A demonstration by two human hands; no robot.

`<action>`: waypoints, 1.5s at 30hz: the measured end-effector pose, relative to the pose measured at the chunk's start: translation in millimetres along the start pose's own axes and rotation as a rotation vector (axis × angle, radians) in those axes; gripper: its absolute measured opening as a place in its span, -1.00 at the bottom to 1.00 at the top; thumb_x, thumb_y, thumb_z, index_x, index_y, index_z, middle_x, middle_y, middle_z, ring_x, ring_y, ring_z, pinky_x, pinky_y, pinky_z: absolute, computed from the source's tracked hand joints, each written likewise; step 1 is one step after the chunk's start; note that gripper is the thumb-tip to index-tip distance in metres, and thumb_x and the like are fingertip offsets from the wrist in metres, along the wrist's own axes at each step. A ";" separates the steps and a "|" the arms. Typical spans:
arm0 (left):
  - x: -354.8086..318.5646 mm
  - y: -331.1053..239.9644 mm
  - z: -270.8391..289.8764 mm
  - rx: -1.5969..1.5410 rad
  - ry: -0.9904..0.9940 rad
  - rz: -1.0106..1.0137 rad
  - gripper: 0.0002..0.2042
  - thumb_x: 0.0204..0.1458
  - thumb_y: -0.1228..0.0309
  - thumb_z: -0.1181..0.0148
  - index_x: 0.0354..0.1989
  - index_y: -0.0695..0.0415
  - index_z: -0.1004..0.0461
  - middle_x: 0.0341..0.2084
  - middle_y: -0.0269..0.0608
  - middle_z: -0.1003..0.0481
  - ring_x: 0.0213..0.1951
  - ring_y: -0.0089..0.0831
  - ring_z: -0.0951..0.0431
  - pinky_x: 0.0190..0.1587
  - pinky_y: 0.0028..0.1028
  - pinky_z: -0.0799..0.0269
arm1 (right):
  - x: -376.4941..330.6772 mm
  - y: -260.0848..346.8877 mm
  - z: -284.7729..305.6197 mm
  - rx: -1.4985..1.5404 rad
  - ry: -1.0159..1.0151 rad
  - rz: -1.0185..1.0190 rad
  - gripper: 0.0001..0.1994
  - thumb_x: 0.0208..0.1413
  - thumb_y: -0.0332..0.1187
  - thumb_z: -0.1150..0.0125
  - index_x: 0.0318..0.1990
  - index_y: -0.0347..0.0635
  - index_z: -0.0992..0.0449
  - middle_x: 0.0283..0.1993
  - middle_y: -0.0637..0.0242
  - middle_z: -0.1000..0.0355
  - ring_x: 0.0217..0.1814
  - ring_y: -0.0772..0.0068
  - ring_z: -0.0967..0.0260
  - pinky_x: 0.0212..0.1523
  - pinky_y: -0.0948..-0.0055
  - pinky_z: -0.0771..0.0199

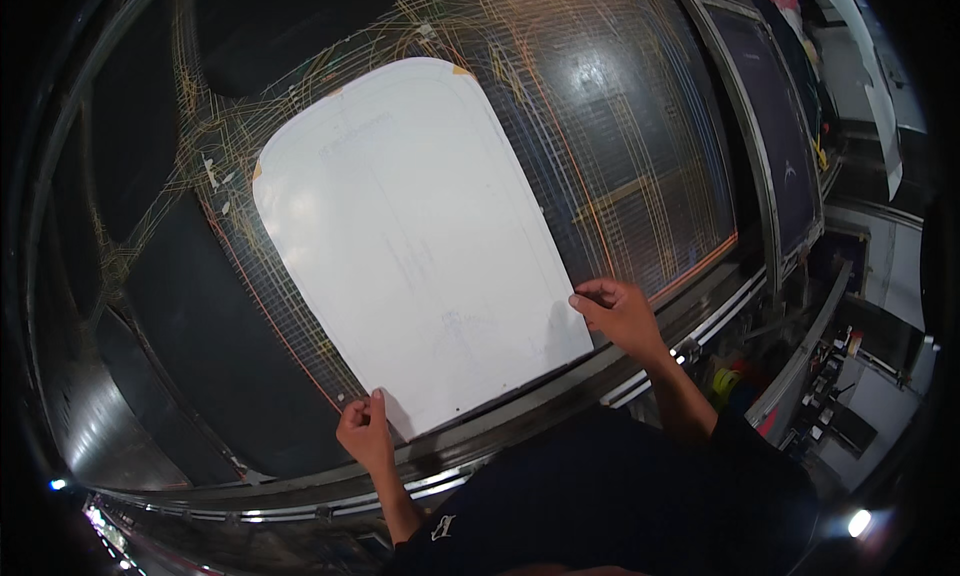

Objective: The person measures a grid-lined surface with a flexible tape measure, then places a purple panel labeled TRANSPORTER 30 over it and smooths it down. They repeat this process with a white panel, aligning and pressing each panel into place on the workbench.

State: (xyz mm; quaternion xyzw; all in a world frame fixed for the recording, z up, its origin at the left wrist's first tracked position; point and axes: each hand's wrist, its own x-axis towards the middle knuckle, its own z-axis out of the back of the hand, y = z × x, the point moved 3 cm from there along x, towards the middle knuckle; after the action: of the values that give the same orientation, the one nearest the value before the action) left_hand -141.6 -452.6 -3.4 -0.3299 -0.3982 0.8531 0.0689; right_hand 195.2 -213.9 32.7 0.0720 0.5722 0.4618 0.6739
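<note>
A large white sheet (410, 226) with rounded far corners lies on a dark tabletop (215, 361). It is tilted, its far end toward the upper left, and carries faint printing and small orange patches along its far edge. My left hand (366, 436) is closed at the sheet's near left corner, thumb up against the edge and fingers curled. At the right edge, close to the near right corner, my right hand (622, 318) pinches the sheet between thumb and fingers.
Yellow, orange and blue lines (640, 166) crisscross the tabletop around the sheet. A metal rail (520, 416) runs along the near edge. To the right stands a framed purple screen (765, 126), with a hanging white strip (875, 96) and a cluttered shelf (830, 406) beyond.
</note>
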 end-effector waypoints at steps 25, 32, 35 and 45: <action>-58.6 41.0 15.4 0.071 0.011 -0.234 -0.69 0.10 0.44 -0.33 -0.04 0.38 -0.57 -0.17 -0.12 -0.59 -0.13 -0.40 -0.61 -0.07 -0.47 -0.52 | -11.5 -59.4 5.1 -0.178 -0.187 0.352 -0.76 0.00 -0.25 -0.44 -0.28 -0.24 -0.64 -0.40 0.21 -0.60 -0.38 0.36 -0.55 -0.33 0.39 -0.50; -67.4 43.9 13.3 0.069 -0.150 -0.329 -0.81 -0.02 0.49 -0.39 -0.24 0.31 -0.63 -0.34 -0.18 -0.54 -0.40 -0.48 -0.60 -0.29 -0.51 -0.50 | -10.6 -53.0 -0.1 -0.262 -0.163 0.474 -0.72 0.01 -0.26 -0.44 -0.24 -0.28 -0.60 -0.54 0.30 -0.53 -0.52 0.55 -0.43 -0.44 0.48 -0.38; -71.4 43.7 13.5 -0.004 -0.148 -0.330 -0.82 -0.02 0.50 -0.38 -0.25 0.28 -0.63 -0.36 -0.19 -0.52 -0.43 -0.49 -0.58 -0.31 -0.49 -0.50 | -18.9 -46.5 -2.9 -0.440 -0.200 0.441 -0.70 0.03 -0.23 -0.43 -0.19 -0.26 -0.60 -0.48 0.27 -0.53 -0.45 0.50 -0.47 -0.39 0.43 -0.41; -68.6 50.5 13.3 0.024 -0.172 -0.390 -0.82 -0.05 0.53 -0.39 -0.25 0.27 -0.62 -0.31 -0.20 -0.53 -0.46 -0.47 -0.57 -0.33 -0.49 -0.51 | -23.2 -3.5 -93.7 -0.904 -0.138 1.305 -0.43 0.20 -0.08 -0.21 0.36 0.05 -0.32 0.50 -0.04 -0.03 0.52 -0.13 0.02 0.46 -0.04 0.01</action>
State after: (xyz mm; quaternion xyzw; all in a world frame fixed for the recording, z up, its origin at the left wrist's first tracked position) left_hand -89.5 -521.2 1.0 -0.1718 -0.4486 0.8534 0.2023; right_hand 120.5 -272.6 15.5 0.1408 0.1285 0.9451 0.2653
